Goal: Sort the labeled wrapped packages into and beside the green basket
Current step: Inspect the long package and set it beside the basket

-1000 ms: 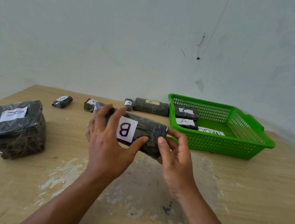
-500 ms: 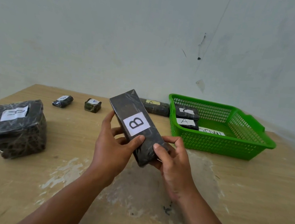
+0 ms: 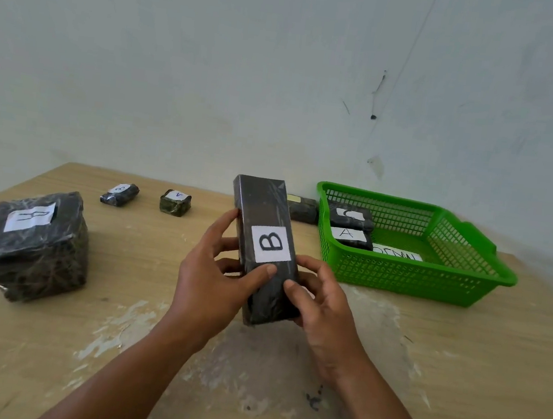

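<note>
Two wrapped packages are sitting inside the green basket (image 3: 398,278) at its left end: the nearer package (image 3: 351,237) is showing an "A" label, the farther package (image 3: 350,216) is carrying a white label I cannot read, and a paper strip (image 3: 397,254) with unclear writing is lying on the basket floor. Just beside the basket's left wall, a yellow-labelled package (image 3: 301,208) is peeking out, mostly hidden. Front and centre, the long package (image 3: 265,208) is being held above the table (image 3: 457,367), its long axis running away from the person, the far end tilting up, its white label (image 3: 270,244) facing the camera with a bold "B" lying sideways. The left hand (image 3: 215,278) is gripping its left edge, thumb pressing just below the label; the right hand (image 3: 323,304) is curling around the near right side, thumb on top. Off left, a big package (image 3: 32,250) is wearing a label I cannot make out, and two small packages (image 3: 119,194) (image 3: 175,202) are resting near the back edge, the right one marked "A".
</note>
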{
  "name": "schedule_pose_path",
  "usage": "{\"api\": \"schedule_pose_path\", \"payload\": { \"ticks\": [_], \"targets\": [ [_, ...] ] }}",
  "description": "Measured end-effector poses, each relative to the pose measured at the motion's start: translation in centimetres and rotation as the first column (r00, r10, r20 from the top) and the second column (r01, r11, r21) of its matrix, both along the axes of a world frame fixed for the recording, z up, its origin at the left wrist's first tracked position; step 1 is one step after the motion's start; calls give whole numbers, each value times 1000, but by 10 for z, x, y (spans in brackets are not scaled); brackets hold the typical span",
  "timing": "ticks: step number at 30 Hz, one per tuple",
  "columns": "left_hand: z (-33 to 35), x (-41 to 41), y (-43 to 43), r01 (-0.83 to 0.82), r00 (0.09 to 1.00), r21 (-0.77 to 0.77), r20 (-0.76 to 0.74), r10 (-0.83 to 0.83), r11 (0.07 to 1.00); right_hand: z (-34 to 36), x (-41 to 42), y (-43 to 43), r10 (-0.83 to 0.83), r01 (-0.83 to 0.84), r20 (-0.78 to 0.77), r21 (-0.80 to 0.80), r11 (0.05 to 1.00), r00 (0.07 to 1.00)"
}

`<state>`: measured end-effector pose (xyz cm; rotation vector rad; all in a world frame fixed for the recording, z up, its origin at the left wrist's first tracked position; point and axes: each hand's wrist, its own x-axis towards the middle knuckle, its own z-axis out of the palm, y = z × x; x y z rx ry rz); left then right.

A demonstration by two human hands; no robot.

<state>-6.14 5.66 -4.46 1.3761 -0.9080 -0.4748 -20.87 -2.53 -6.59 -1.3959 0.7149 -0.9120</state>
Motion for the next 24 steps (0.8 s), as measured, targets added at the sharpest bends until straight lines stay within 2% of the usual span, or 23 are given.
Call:
{"api": "schedule_pose_path", "payload": {
  "ticks": [7,13,17,21,24],
  "targets": [
    [0,-1,1,99,991,-47,-88,-103,994,-6,1,0,70,-72,-46,-44,996,997],
    [-3,-2,-1,132,987,-53,-90,-136,990,-2,-4,-1,160,-167,-71,-95,981,984],
    [-3,0,-1,178,972,-24,-152,-180,984,2,-4,4,205,-205,-3,-68,976,979],
    [-4,7,0,343,905,1,-267,-331,939,4,-2,9,253,-251,36,-57,966,967],
    [-4,6,-1,309,921,6,-252,-298,951,5,-3,10,287,-284,47,-62,957,957]
  ]
}}
